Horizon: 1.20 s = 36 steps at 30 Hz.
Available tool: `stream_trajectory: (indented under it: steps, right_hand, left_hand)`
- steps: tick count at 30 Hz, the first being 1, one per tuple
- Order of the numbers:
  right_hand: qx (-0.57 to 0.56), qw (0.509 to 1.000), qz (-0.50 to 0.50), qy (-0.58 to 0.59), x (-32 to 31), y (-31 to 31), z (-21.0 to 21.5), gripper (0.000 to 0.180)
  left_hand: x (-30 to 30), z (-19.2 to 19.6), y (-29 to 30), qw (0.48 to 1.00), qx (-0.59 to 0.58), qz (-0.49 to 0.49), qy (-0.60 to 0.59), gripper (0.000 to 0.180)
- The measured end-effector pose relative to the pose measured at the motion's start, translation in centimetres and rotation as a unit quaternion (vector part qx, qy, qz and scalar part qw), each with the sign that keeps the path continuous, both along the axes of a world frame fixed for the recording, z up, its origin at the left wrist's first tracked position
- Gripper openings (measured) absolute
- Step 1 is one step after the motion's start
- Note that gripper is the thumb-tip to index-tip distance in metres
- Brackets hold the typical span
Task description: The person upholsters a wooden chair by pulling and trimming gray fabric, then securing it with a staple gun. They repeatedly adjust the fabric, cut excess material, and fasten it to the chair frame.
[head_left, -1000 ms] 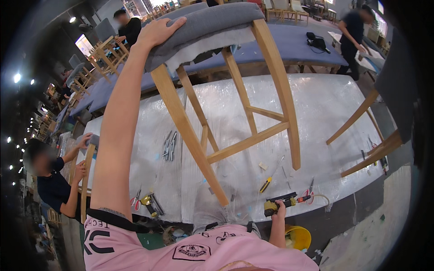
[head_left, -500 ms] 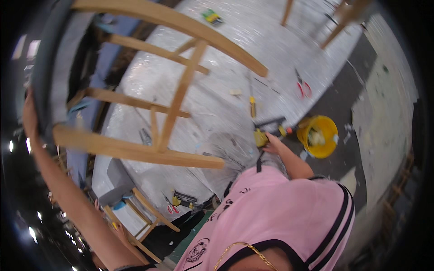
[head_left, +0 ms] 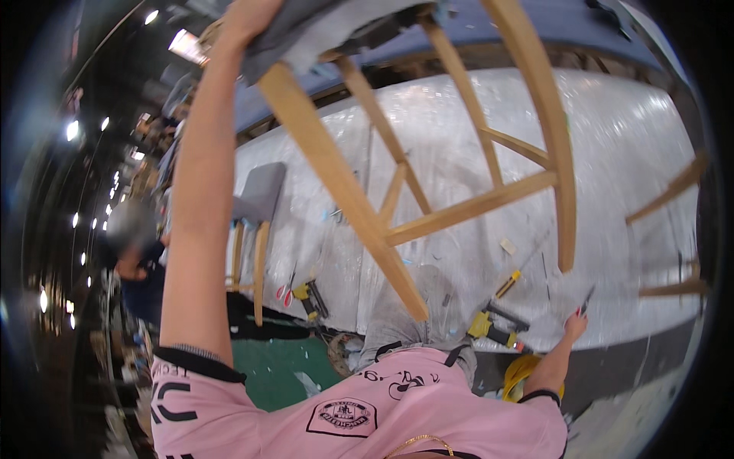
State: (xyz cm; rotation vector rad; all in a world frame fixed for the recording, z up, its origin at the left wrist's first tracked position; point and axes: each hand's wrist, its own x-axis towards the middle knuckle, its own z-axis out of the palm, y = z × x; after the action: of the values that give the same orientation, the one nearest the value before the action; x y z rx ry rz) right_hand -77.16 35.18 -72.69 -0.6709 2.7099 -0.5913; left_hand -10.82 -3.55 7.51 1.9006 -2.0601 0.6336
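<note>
A wooden chair [head_left: 474, 208] with grey upholstery is tilted up over the table, its legs and stretchers facing me. High at the upper left, my left hand [head_left: 256, 17] is closed round the edge of its grey padded part [head_left: 294, 34]; some of the fingers are cut off by the frame. At the table's near right edge, my right hand [head_left: 575, 327] is closed on red-handled scissors [head_left: 587, 300], their blades pointing away from me. A yellow and black staple gun [head_left: 493, 329] lies on the table just left of that hand.
The table [head_left: 329, 268] has a plastic-film cover. On it lie a yellow-handled screwdriver [head_left: 508, 283], a second staple gun [head_left: 310, 300] and more red-handled scissors [head_left: 284, 294]. A yellow bucket [head_left: 518, 375] stands below the near edge. Another person [head_left: 136, 252] and a grey chair [head_left: 264, 195] are at left.
My right hand has let go of the staple gun, which now rests on the table, and has taken hold of the scissors. My left hand still holds the chair; the view has turned.
</note>
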Motion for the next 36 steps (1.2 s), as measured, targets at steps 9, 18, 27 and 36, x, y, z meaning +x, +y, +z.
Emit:
stream_trajectory:
  steps: [9,18,27,36]
  right_hand:
    - [-0.054,0.976,-0.042,-0.208,4.5,-1.4,2.5,0.077]
    - [-0.483,0.811,-0.007,-0.329,11.7,-2.4,26.0,0.068]
    - [-0.429,0.645,0.437,-0.457,31.5,-8.9,50.3,0.053]
    - [-0.344,0.538,0.630,-0.441,44.2,-11.1,56.0,0.071]
  left_hand:
    - [-2.3,1.9,12.1,0.999,-0.018,0.030,-0.021,0.078]
    - [3.5,-0.6,19.9,0.964,-0.068,-0.140,0.214,0.062]
    - [1.6,-5.0,24.0,0.901,-0.212,-0.202,0.319,0.069]
    - [1.9,-5.6,26.5,0.928,-0.135,-0.288,0.196,0.087]
